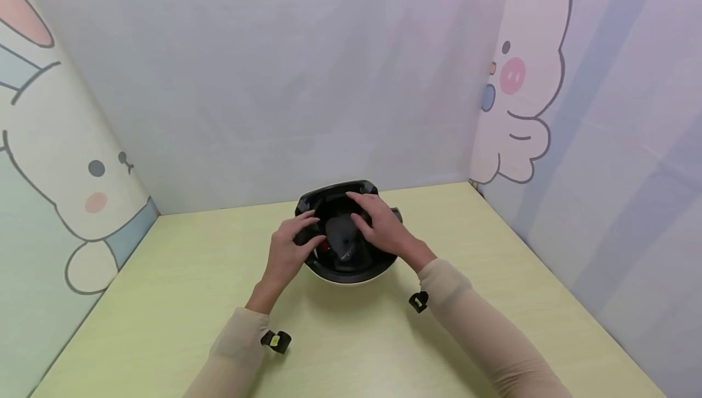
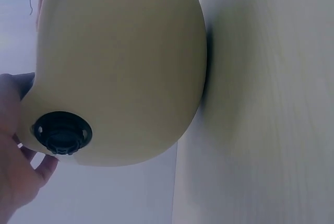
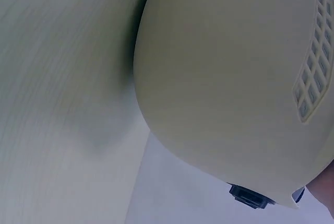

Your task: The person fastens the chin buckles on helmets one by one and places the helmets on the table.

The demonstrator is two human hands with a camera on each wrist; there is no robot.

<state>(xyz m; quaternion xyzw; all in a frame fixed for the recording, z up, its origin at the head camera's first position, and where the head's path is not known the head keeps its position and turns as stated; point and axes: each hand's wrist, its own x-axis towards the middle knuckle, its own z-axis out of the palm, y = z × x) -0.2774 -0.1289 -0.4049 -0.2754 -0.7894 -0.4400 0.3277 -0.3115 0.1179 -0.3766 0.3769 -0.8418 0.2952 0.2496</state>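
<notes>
A helmet (image 1: pixel 346 277) lies upside down on the table, its cream shell below and its black lining facing up. My left hand (image 1: pixel 286 244) is at its left rim, thumb and fingers spread apart over the opening. Across from it, my right hand (image 1: pixel 384 224) reaches over the right rim, fingers and thumb loosely bent above the lining. A little red shows inside near my left thumb. In the left wrist view, a round black fitting (image 2: pixel 62 132) sits on the shell beside that hand. The right wrist view shows a latticed vent (image 3: pixel 315 62) and another black fitting (image 3: pixel 250 196).
The helmet's rounded shell rests on a pale wood-grain table (image 1: pixel 208 282), close to the back wall (image 1: pixel 263 81). Fabric walls with cartoon animals stand at left and right. A black wrist strap (image 1: pixel 276 341) is on the left sleeve, another strap (image 1: pixel 419 302) on the right.
</notes>
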